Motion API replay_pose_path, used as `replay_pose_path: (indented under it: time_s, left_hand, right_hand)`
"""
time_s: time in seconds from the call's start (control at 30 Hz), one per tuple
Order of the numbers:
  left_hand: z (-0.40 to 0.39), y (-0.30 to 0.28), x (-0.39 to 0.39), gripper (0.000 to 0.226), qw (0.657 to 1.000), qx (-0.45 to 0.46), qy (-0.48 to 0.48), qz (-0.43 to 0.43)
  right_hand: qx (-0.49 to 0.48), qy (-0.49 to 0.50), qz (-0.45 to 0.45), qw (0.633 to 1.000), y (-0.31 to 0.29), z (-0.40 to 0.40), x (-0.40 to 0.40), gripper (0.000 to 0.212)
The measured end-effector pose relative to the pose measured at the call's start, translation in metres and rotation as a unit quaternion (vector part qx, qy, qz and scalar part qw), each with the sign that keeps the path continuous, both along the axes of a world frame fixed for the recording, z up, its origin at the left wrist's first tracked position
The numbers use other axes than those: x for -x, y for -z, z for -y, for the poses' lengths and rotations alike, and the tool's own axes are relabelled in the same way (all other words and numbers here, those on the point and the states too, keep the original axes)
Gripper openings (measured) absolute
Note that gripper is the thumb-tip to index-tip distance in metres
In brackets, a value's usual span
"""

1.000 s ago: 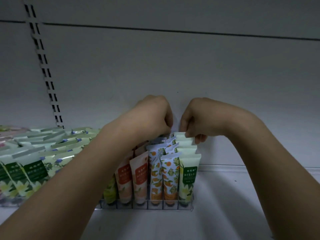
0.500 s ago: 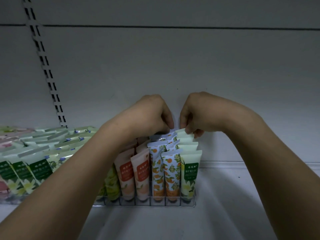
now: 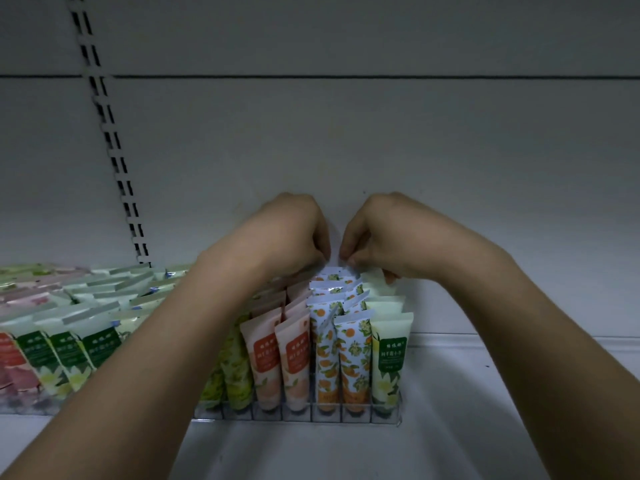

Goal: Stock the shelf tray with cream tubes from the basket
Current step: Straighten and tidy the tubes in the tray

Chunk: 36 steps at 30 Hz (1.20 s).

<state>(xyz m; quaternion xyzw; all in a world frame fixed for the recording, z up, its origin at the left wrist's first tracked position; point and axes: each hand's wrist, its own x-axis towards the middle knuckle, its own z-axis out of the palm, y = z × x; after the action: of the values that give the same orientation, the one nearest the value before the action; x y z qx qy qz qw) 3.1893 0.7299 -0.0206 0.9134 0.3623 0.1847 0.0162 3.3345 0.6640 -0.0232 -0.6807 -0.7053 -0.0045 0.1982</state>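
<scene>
A clear shelf tray [image 3: 298,415] stands on the white shelf, filled with rows of upright cream tubes: yellow-green, peach [image 3: 265,358], orange-patterned [image 3: 353,358] and green-labelled [image 3: 389,358]. Both hands reach to the back of the tray. My left hand [image 3: 287,233] and my right hand [image 3: 388,233] have curled fingers that pinch the top edge of a rear orange-patterned tube [image 3: 334,271]. The fingertips nearly meet above it. The basket is out of view.
A second tray of green-labelled and pink tubes [image 3: 69,327] lies to the left, its tubes leaning back. A slotted upright rail [image 3: 110,140] runs up the back panel. Bare white shelf [image 3: 502,393] extends right of the tray.
Both hands stay at the back of the tray, pinching the same rear tube top. The camera shifted slightly, so the tray sits a little lower and further right.
</scene>
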Motion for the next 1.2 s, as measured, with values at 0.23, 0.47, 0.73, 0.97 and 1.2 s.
replay_pose_path:
  time_s: [0.23, 0.47, 0.73, 0.97, 1.2]
  left_hand:
    - [0.004, 0.006, -0.005, 0.013, 0.997, -0.06, -0.037, -0.033]
    - [0.006, 0.004, -0.003, 0.009, 0.998, -0.049, -0.034, -0.029]
    - [0.001, 0.007, -0.001, 0.016, 0.996, -0.047, -0.059, -0.039]
    - [0.001, 0.001, 0.004, 0.018, 0.999, 0.007, -0.024, -0.036]
    - [0.0, 0.002, 0.003, 0.02, 0.999, 0.047, 0.0, -0.018]
  right_hand:
    - [0.001, 0.033, 0.048, 0.998, 0.003, -0.003, 0.002, 0.01]
    - [0.003, 0.034, 0.045, 0.998, 0.002, -0.003, 0.002, 0.011]
    - [0.014, 0.038, 0.048, 0.998, 0.003, -0.002, 0.001, 0.015]
    - [0.019, 0.044, 0.047, 0.998, 0.003, -0.002, 0.001, 0.014]
    - [0.025, 0.029, 0.019, 0.999, 0.002, -0.004, -0.004, 0.025]
